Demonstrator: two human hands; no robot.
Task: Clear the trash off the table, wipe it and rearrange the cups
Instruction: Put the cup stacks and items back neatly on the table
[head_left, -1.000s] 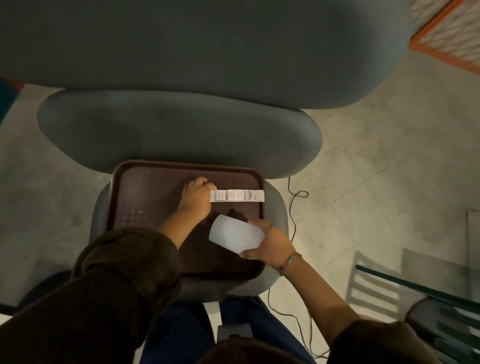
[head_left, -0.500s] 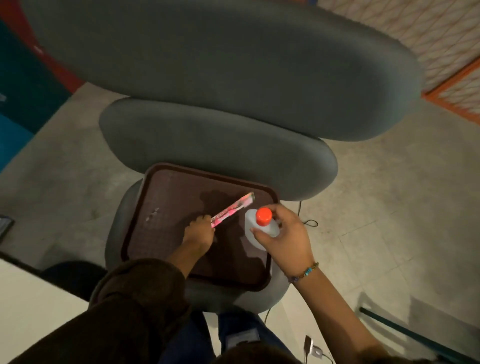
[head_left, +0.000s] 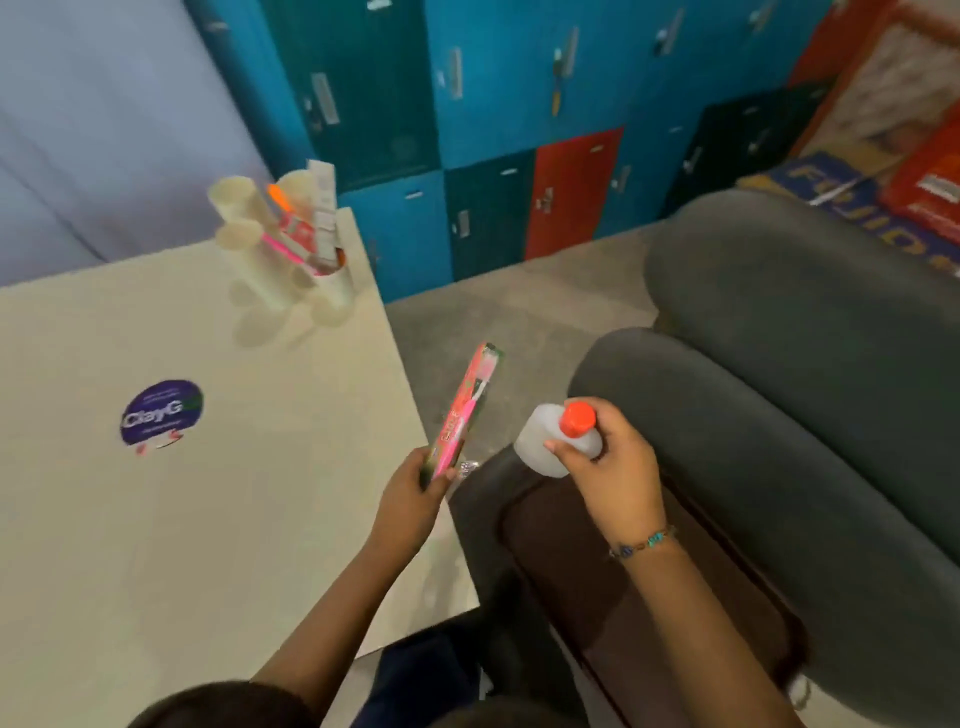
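Note:
My left hand (head_left: 415, 493) grips the lower end of a pink toothbrush pack (head_left: 465, 410), which points up over the right edge of the cream table (head_left: 208, 519). My right hand (head_left: 613, 467) holds a white bottle with an orange cap (head_left: 558, 439) by its neck, above the brown tray (head_left: 649, 597) on the grey chair. At the table's far end stand several cream cups (head_left: 244, 244). One cup (head_left: 330, 291) there holds a pink toothbrush, boxes and an orange item.
A purple round sticker (head_left: 161, 413) lies on the tabletop. The grey padded chair (head_left: 805, 415) fills the right side. Blue, green and red lockers (head_left: 519, 130) line the back wall. Bare grey floor (head_left: 509, 312) lies between table and chair.
The view has swung left from the tray to the table. Both hands lifted the toothbrush pack and the bottle off the tray, and they are now nearer the table.

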